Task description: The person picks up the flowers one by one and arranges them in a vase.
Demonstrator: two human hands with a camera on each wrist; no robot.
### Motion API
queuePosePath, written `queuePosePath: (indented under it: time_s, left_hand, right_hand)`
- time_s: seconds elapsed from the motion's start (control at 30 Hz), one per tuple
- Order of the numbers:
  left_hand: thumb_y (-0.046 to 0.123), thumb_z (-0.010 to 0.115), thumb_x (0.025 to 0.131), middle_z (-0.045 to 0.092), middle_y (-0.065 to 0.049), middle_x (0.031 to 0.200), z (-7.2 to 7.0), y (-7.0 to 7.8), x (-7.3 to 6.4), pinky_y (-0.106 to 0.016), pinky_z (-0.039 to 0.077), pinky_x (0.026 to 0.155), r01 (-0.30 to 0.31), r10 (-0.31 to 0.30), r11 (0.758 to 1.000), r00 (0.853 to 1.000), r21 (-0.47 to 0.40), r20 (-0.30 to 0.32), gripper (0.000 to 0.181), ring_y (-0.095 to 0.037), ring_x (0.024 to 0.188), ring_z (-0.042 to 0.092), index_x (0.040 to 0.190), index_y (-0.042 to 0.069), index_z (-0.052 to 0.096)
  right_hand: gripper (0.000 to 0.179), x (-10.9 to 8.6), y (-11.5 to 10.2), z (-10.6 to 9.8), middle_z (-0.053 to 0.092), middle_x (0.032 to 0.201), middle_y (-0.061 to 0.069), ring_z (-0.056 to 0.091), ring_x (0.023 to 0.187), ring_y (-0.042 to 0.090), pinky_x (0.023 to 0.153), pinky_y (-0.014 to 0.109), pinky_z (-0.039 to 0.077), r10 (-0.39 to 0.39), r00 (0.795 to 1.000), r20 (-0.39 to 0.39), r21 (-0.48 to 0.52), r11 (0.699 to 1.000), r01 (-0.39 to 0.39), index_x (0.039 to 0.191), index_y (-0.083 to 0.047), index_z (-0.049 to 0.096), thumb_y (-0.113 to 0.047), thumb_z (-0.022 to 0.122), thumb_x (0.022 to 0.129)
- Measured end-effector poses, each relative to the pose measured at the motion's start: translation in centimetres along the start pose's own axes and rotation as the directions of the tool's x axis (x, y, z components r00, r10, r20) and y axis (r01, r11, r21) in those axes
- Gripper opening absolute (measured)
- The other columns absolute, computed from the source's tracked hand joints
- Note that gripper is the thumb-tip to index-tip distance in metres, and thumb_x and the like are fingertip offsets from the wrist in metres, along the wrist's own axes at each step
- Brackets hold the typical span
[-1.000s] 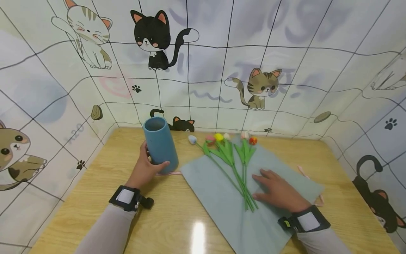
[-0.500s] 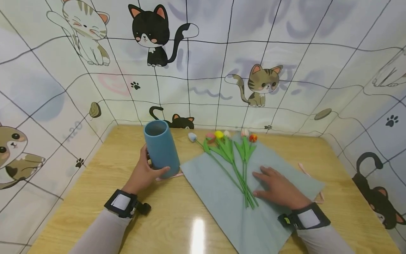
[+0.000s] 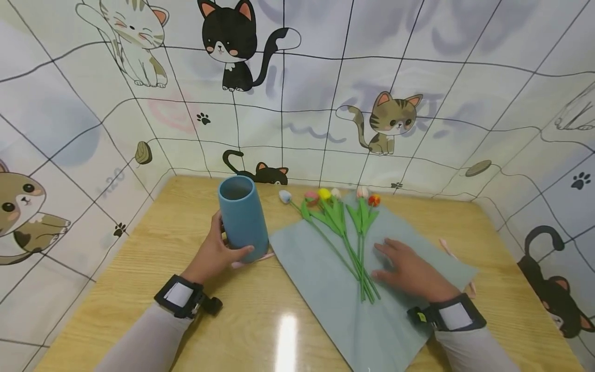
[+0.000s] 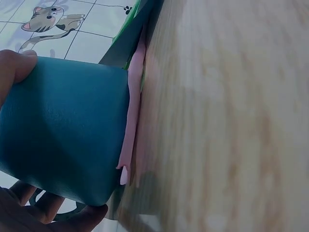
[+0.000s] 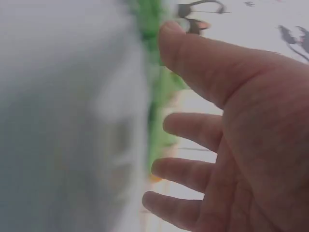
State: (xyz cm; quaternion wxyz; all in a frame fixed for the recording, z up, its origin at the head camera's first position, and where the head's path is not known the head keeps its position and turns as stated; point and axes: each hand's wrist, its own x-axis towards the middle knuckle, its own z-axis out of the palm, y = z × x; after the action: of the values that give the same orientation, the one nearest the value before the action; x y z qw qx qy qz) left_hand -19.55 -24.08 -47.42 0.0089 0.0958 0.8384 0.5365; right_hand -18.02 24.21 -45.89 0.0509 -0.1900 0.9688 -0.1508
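Observation:
My left hand [image 3: 217,252] grips a tall blue vase [image 3: 244,219] low on its side, thumb across the front and fingers round the far side. The vase tilts a little, its open mouth upward; in the left wrist view its base end is close to the table beside a pink ribbon [image 4: 133,104]. Several artificial tulips [image 3: 344,217], with white, pink, yellow, red-orange and pale blue heads, lie on a grey-blue sheet of wrapping paper [image 3: 311,279]. Beside their green stems [image 3: 360,274], my right hand [image 3: 409,271] is over the paper with fingers spread, holding nothing.
The wooden table [image 3: 241,320] meets a cloth backdrop [image 3: 307,93] printed with cats at its back and sides. Another pink ribbon end [image 3: 448,248] shows beyond the paper's right edge. A glare spot lies at the table's front.
The vase in my left hand has come slightly nearer to me and to the right. My right hand stays beside the stems. The head view has shifted a little.

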Motion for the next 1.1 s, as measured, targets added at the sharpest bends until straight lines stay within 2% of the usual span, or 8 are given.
queuePosePath:
  time_s: [0.1, 0.27, 0.47, 0.73, 0.97, 1.1]
  left_hand:
    - [0.031, 0.089, 0.083, 0.024, -0.02, 0.165, 0.1, 0.0, 0.1, -0.073, 0.036, 0.114, 0.001, -0.001, 1.0, 1.0, 0.003, 0.0, 0.121, -0.048, 0.151, 0.033, 0.164, 0.034, -0.001]
    - [0.032, 0.089, 0.084, 0.025, -0.02, 0.165, 0.0, -0.1, 0.2, -0.073, 0.036, 0.114, 0.002, -0.002, 1.0, 1.0, 0.009, 0.0, 0.12, -0.047, 0.151, 0.033, 0.164, 0.034, -0.001]
    - [0.031, 0.089, 0.083, 0.025, -0.02, 0.165, 0.1, 0.0, 0.1, -0.073, 0.036, 0.113, 0.002, -0.002, 1.0, 1.0, 0.013, 0.0, 0.121, -0.048, 0.151, 0.033, 0.164, 0.034, -0.001]
    - [0.029, 0.089, 0.084, 0.025, -0.021, 0.164, 0.1, 0.1, 0.2, -0.072, 0.037, 0.114, 0.001, -0.001, 1.0, 1.0, 0.014, -0.004, 0.12, -0.048, 0.15, 0.034, 0.164, 0.031, 0.0]
    - [0.028, 0.089, 0.084, 0.026, -0.022, 0.163, 0.1, 0.0, 0.3, -0.072, 0.038, 0.113, -0.013, 0.013, 1.0, 1.0, 0.012, -0.003, 0.119, -0.049, 0.149, 0.035, 0.164, 0.031, 0.0]
    - [0.029, 0.09, 0.083, 0.027, -0.021, 0.163, 0.3, -0.1, 0.3, -0.071, 0.038, 0.113, -0.011, 0.011, 1.0, 1.0, 0.006, -0.002, 0.119, -0.047, 0.149, 0.036, 0.163, 0.033, 0.001]
  right_hand:
    - [0.076, 0.5, -1.3, -1.8, 0.043, 0.155, 0.033, 0.042, 0.143, 0.054, 0.112, 0.069, 0.04, 0.011, 1.0, -0.027, 0.012, 1.0, -0.011, 0.152, -0.004, 0.05, -0.044, 0.075, 0.094]
    - [0.078, 1.7, -4.7, -4.6, 0.044, 0.158, 0.026, 0.042, 0.145, 0.048, 0.113, 0.068, 0.04, 0.009, 0.997, -0.074, 0.092, 0.996, -0.002, 0.157, -0.006, 0.042, -0.045, 0.072, 0.097]
    - [0.078, 4.0, -8.5, -5.6, 0.041, 0.162, 0.024, 0.039, 0.148, 0.046, 0.117, 0.066, 0.038, 0.022, 0.997, -0.079, 0.139, 0.99, -0.01, 0.159, -0.005, 0.037, -0.041, 0.071, 0.099]
    - [0.076, 7.9, -11.1, -4.2, 0.051, 0.156, 0.018, 0.057, 0.134, 0.039, 0.111, 0.06, 0.048, 0.018, 0.996, -0.084, 0.179, 0.984, -0.002, 0.159, -0.008, 0.04, -0.043, 0.07, 0.099]
    - [0.072, 10.6, -11.9, -1.8, 0.052, 0.156, 0.015, 0.05, 0.143, 0.038, 0.115, 0.058, 0.045, 0.018, 0.993, -0.114, 0.189, 0.982, 0.004, 0.157, -0.01, 0.044, -0.045, 0.069, 0.099]
    - [0.068, 11.2, -12.1, -0.3, 0.056, 0.152, 0.016, 0.056, 0.137, 0.037, 0.11, 0.057, 0.049, 0.045, 0.991, -0.13, 0.23, 0.973, -0.014, 0.153, -0.008, 0.048, -0.044, 0.068, 0.1]
